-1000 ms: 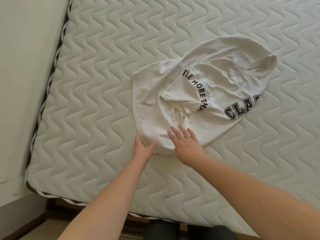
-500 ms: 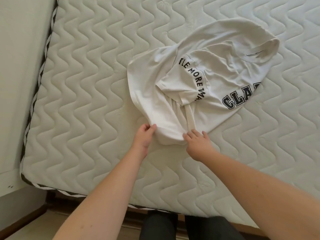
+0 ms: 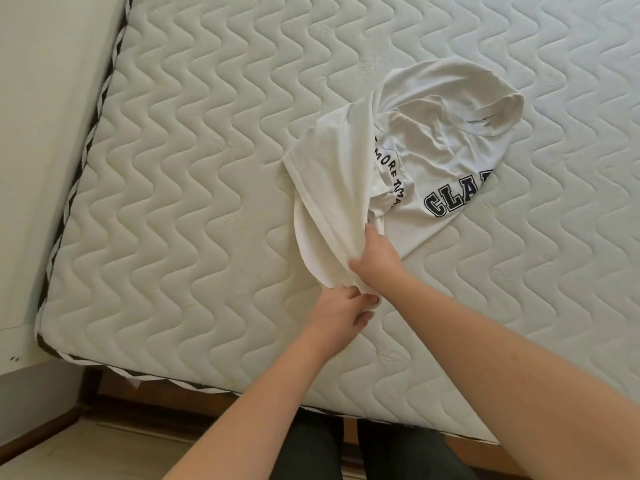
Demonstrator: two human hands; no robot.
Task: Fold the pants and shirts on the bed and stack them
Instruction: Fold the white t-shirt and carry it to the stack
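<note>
A pale wall (image 3: 52, 133) is running down the far left of the view, and a strip of striped edging (image 3: 86, 147) is marking the side of the bed (image 3: 190, 202) right against it. The bed's quilted cover, stitched in wavy lines, is filling most of the view. Below its near edge, a strip of brown wood (image 3: 166, 403) is showing, with a light floor (image 3: 104, 452) beneath.

Moving right, the left hand (image 3: 341, 315) is reaching in from below and pinching the lowest corner of a white shirt (image 3: 433, 161) between curled fingers and thumb. Just above and to the right of it, the right hand (image 3: 377, 256) is gripping a bunched fold of the same cloth, its fingers wrapped into the fabric. Between them, the two hands are lifting the shirt's near part up off the bed, so that a loose flap with a stitched hem is hanging in a slanting band.

Further right, the remaining cloth is lying crumpled on the bed right of centre. Black letters reading "CLA" and a curved line of smaller print are showing on it, and the ribbed collar (image 3: 491, 116) is sitting at the upper right. At the bottom, dark trousers (image 3: 346, 452) are showing between the forearms.
</note>
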